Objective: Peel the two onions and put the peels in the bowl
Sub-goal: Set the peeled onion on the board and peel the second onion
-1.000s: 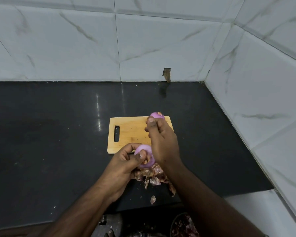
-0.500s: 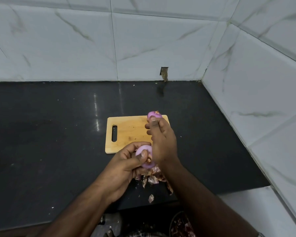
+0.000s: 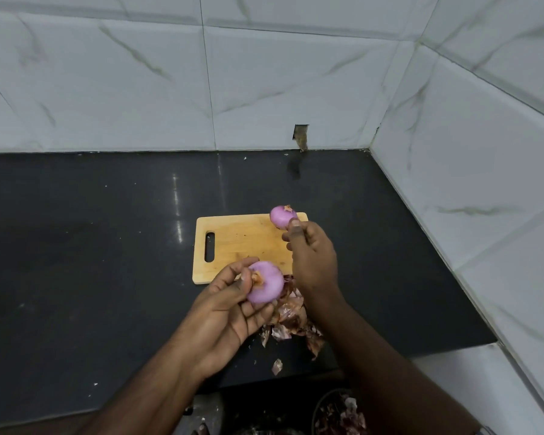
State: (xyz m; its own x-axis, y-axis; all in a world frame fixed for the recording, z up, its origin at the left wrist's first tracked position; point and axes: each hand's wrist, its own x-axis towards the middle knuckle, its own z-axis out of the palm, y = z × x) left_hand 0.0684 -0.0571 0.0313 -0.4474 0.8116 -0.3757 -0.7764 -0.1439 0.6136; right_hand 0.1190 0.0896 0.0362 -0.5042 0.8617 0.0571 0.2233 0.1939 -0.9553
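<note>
Since a moment ago, the right hand [image 3: 311,255] has pulled away from the near onion [image 3: 264,282], its curled fingers apparently holding nothing, though I cannot tell for sure. Gripped in the left hand [image 3: 230,306], that peeled onion now shows its root end. A far onion [image 3: 281,216] sits on the board's [image 3: 239,246] back edge, just beyond the right fingertips. Peels [image 3: 291,321] lie heaped on the counter [image 3: 91,246] under the hands. Only the bowl's [image 3: 319,406] rim shows at the bottom edge, with scraps inside.
</note>
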